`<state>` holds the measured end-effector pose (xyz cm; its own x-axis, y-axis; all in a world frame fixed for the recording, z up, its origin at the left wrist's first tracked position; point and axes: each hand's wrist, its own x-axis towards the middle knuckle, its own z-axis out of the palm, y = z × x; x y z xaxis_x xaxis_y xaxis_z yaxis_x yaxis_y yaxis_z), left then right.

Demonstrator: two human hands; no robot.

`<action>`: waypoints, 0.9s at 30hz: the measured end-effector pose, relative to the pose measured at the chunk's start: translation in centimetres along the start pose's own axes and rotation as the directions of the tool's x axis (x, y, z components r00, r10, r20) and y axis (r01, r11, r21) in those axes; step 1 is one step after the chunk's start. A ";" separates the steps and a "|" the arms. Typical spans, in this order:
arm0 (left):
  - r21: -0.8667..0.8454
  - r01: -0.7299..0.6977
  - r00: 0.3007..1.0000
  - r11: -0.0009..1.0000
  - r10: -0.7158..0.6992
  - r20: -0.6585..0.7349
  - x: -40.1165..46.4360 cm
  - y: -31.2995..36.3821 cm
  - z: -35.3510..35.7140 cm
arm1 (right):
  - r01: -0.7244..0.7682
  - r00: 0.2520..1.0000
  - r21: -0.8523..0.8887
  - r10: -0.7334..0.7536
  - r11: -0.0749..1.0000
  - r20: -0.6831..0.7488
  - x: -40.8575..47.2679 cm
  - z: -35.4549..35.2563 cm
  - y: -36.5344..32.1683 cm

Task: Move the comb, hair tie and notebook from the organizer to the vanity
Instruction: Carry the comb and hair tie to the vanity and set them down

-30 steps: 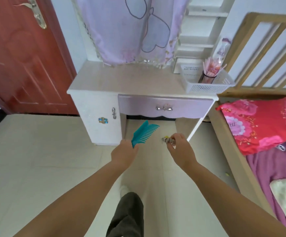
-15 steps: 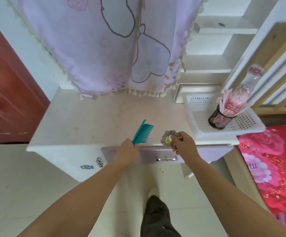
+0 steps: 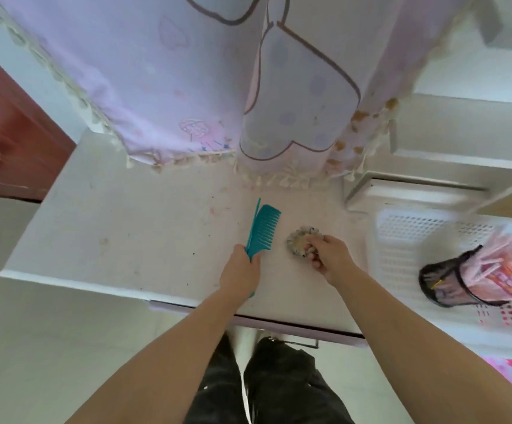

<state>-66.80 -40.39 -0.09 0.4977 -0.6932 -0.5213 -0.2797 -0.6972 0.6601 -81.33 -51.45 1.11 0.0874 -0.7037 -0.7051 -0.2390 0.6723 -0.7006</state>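
My left hand (image 3: 240, 272) grips the handle of a teal wide-tooth comb (image 3: 262, 229), whose teeth lie low over the white vanity top (image 3: 120, 228). Just to its right, my right hand (image 3: 329, 258) pinches a grey ruffled hair tie (image 3: 299, 240) that rests on or just above the vanity top. Both hands are over the middle of the vanity, near its front edge. No notebook is in view.
A white perforated basket (image 3: 401, 237) stands at the vanity's right end, holding a black mesh cup (image 3: 444, 286) with a pink packet. A lilac cloth (image 3: 218, 87) hangs over the back. A red door (image 3: 7, 142) is at left, shelves at right.
I have stepped up to the vanity. Both hands moved forward from the front edge to over its top, carrying the comb and hair tie down toward the surface.
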 end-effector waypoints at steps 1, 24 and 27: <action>0.009 0.003 1.000 1.000 -0.003 0.008 0.4 0.1 0.1 | 0.014 1.000 -0.076 -0.016 0.997 -0.025 0.4 -0.2 0.2; 0.759 -0.277 0.957 0.590 0.097 0.274 3.8 0.5 -2.7 | 0.111 0.947 -0.696 -0.288 0.709 -0.143 -0.2 -0.5 1.2; 0.764 -0.277 0.959 0.582 0.115 0.260 4.0 1.5 -3.4 | 0.146 0.932 -0.756 -0.345 0.638 -0.111 -0.6 -0.1 0.3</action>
<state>-62.43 -43.55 0.69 0.2313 -0.7925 -0.5643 -0.9283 -0.3533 0.1157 -81.58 -50.87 1.39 0.0564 -0.9135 -0.4030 -0.8712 0.1521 -0.4668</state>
